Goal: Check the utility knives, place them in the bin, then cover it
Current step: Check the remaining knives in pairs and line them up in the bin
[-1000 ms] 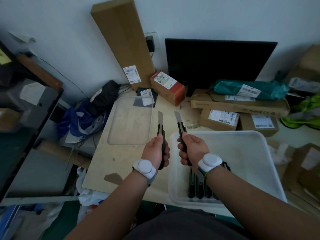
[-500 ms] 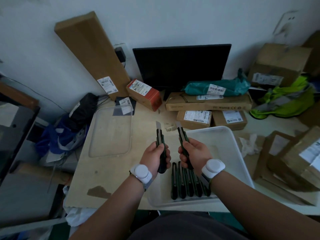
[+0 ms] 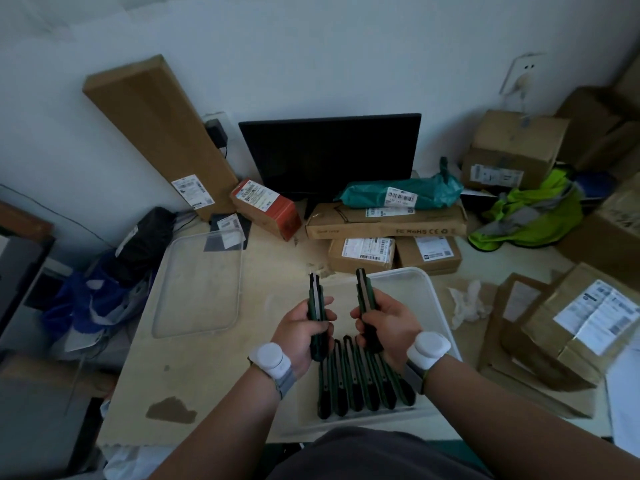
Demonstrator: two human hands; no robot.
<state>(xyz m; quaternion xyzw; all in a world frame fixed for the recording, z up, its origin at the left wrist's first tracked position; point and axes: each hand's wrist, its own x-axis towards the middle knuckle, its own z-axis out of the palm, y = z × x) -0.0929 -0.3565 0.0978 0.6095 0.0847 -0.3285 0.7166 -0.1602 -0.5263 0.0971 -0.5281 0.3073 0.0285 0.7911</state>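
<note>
— Cluttered desk [image 3: 214, 358], white bin [image 3: 437, 299] at front. Done so far?
— Six utility knives [image 3: 360, 382] binned. Left hand [image 3: 301, 336] and right hand [image 3: 389, 327] each clenching another knife. Clear lid [image 3: 197, 282] lying aside, unused.

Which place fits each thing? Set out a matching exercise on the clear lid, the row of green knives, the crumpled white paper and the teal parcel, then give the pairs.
Things:
1. clear lid
2. row of knives
3. crumpled white paper
4. teal parcel

Places:
A. on top of the long flat carton
B. on the table left of the bin
C. inside the bin, at its near end
D. just right of the bin

Pairs: 1-B, 2-C, 3-D, 4-A
</note>
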